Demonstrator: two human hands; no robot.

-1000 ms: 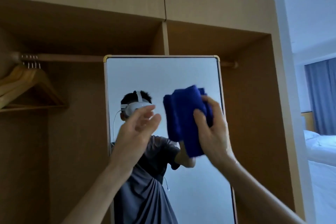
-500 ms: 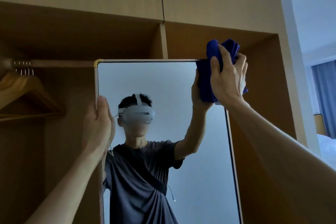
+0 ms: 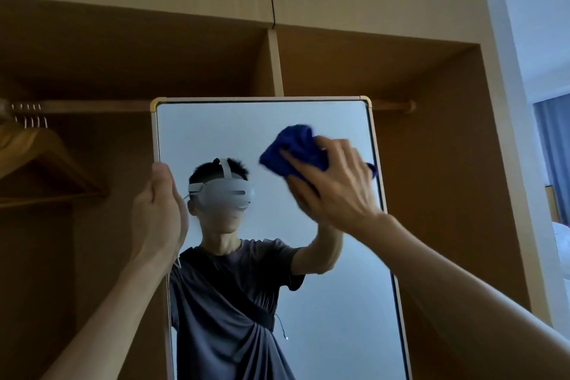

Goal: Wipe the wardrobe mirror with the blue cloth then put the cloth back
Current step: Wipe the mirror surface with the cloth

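The right hand (image 3: 334,185) presses the bunched blue cloth (image 3: 294,148) against the glass, palm flat over it and fingers closed into its folds, so the cloth shows mostly above and to the left of the knuckles. The left hand (image 3: 159,213) is wrapped around the left edge of the wardrobe mirror (image 3: 333,302), thumb up along the frame, apparently steadying the panel. The cloth sits high on the glass near its right edge, a little below the top corner. From that hand the mirror's long axis runs straight down, and nearly all the glass lies below and to the left of the cloth, toward the left hand. The wiping looks only just started at the top, so the coming strokes would need to sweep leftward across and then work downward; the right hand is the one placed to do it. Beyond the left hand, wooden hangers (image 3: 46,160) hang from a rail (image 3: 92,105) inside the open wardrobe (image 3: 447,163).
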